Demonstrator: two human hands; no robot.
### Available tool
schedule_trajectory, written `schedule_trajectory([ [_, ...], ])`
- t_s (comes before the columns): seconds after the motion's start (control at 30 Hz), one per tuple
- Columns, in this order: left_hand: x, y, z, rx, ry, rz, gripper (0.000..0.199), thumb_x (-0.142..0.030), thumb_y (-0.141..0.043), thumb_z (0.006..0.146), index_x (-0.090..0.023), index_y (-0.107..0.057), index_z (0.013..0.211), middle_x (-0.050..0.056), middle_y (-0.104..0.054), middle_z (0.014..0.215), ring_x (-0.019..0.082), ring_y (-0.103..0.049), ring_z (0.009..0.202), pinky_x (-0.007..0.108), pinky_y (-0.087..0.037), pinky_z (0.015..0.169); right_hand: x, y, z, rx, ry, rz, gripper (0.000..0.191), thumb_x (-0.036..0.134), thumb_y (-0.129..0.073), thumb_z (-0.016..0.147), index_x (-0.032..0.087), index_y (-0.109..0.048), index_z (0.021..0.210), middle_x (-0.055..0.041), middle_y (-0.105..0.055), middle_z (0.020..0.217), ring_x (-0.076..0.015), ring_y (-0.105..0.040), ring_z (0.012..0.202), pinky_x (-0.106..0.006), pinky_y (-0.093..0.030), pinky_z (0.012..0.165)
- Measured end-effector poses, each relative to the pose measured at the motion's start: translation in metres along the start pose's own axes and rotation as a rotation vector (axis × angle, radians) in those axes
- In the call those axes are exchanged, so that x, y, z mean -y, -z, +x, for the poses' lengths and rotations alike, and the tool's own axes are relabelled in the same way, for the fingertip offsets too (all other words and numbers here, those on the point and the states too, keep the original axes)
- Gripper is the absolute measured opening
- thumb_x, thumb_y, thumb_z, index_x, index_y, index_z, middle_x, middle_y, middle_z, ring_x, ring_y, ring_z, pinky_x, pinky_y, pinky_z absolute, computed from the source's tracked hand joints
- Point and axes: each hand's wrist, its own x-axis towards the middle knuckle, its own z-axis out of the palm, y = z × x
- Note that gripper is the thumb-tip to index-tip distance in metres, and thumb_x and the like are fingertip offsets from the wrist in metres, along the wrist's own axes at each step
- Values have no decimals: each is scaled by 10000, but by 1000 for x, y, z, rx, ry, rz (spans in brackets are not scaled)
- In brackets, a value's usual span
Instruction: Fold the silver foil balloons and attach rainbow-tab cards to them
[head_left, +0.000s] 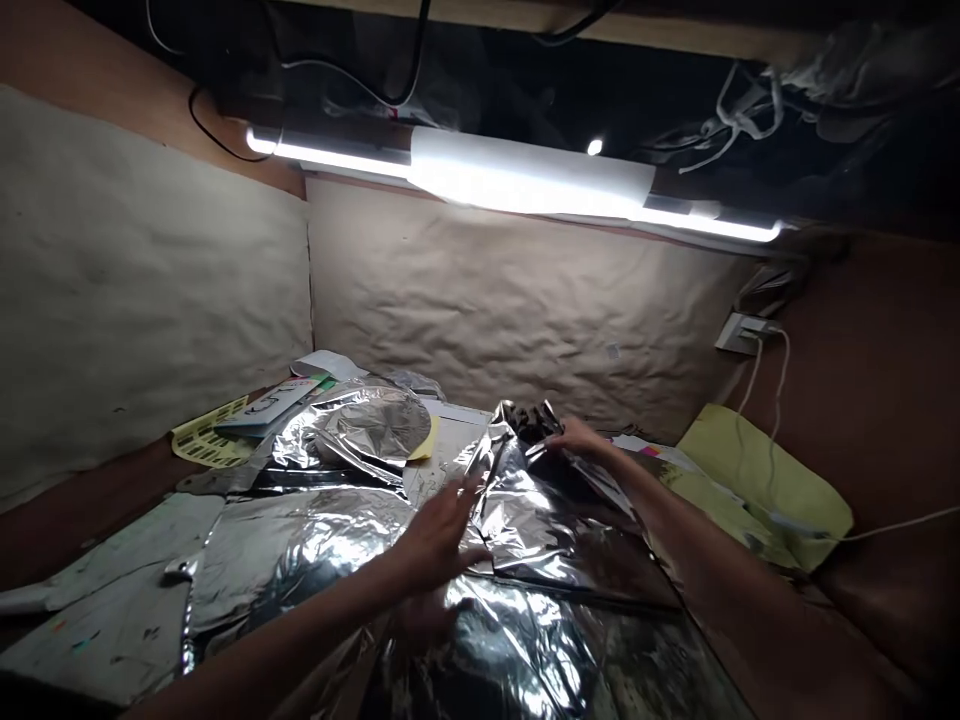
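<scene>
Shiny silver foil is spread over a flat, dark-edged panel in front of me, its far end bunched into crumpled folds. My right hand is closed on the gathered foil at the far right corner. My left hand has its fingers apart at the near left edge of this foil; whether it presses on the surface I cannot tell. Another foil-covered piece extends to the left beneath my left forearm. Behind it rests a round foil-covered disc.
A yellow slotted plastic piece and a lettered card lie at the back left. Yellow sheets with white cables across them are on the right, below a wall socket. A lit tube lamp hangs low overhead.
</scene>
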Motion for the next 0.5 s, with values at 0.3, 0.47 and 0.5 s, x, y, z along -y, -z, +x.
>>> schedule_trajectory([
  [0.3, -33, 109, 72, -785, -333, -43, 1155, -574, -783, 720, -214, -70, 1554, 215, -315, 1557, 364, -299, 1443, 595, -250, 1156, 66, 62, -123, -413, 650, -319, 277, 412, -717, 826, 150, -723, 737, -11, -674, 648, -166, -629, 621, -239, -448, 551],
  [0.47, -52, 87, 9, -570, -768, 196, 152, -166, -600, 917, -234, -629, 1049, 46, -651, 1294, 248, -495, 1335, 400, -435, 1073, 16, 6, -200, -223, 1089, -415, 261, 176, -669, 886, 211, -702, 1143, -52, -774, 993, -211, -679, 1034, -319, -568, 864],
  [0.5, -50, 70, -7, -466, -771, 226, 125, -140, -561, 930, -199, -625, 1019, 65, -653, 1293, 249, -514, 1317, 372, -468, 1035, 1, -11, -211, -243, 1084, -441, 303, 145, -700, 857, 205, -691, 1154, -56, -771, 1016, -212, -670, 1053, -325, -571, 873],
])
